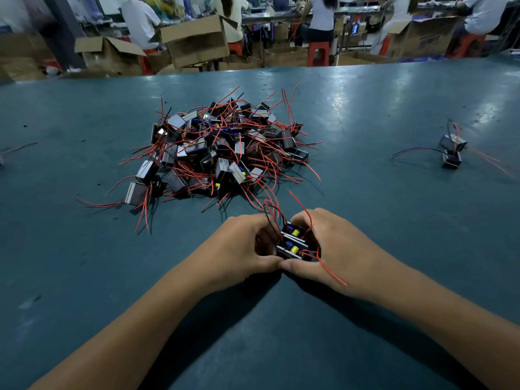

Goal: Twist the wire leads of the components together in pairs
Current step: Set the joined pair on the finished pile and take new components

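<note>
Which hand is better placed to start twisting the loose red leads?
Probably the right hand: the red wire leads trail across it, while the left hand steadies the two small black components.

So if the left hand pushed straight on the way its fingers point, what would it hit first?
The left hand points rightward at the two held components, which it already grips; just beyond them is the right hand. Depth between fingers is unclear.
</note>
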`<state>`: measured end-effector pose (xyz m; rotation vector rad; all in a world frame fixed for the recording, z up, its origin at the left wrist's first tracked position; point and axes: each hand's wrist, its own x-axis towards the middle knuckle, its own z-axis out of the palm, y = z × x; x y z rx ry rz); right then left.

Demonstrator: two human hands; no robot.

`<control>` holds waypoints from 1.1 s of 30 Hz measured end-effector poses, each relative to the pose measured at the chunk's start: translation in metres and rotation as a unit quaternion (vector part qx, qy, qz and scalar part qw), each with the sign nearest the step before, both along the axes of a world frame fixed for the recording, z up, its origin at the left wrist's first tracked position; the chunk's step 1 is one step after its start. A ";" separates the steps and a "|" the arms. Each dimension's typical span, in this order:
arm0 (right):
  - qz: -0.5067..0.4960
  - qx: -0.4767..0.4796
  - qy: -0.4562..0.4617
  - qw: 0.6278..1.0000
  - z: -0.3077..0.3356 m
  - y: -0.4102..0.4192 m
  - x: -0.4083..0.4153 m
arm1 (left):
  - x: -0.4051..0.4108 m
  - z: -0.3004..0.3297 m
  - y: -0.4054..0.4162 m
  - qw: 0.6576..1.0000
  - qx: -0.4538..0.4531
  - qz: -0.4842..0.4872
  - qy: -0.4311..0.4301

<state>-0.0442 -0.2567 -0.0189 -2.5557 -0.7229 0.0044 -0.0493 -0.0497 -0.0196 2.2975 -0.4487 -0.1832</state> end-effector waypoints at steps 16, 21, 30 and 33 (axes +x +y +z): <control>-0.328 -0.023 -0.058 0.942 0.042 -0.160 0.133 | 0.007 -0.012 -0.011 0.984 0.014 0.067 -0.165; -0.406 -0.080 -0.103 0.904 0.040 -0.206 0.178 | 0.007 -0.011 -0.011 0.983 0.012 0.072 -0.169; -0.393 -0.231 0.014 0.890 0.049 -0.223 0.189 | 0.012 -0.016 -0.006 0.987 -0.012 0.073 -0.146; -0.364 -0.236 0.064 0.899 0.068 -0.225 0.183 | 0.013 -0.017 -0.006 0.987 -0.009 0.069 -0.143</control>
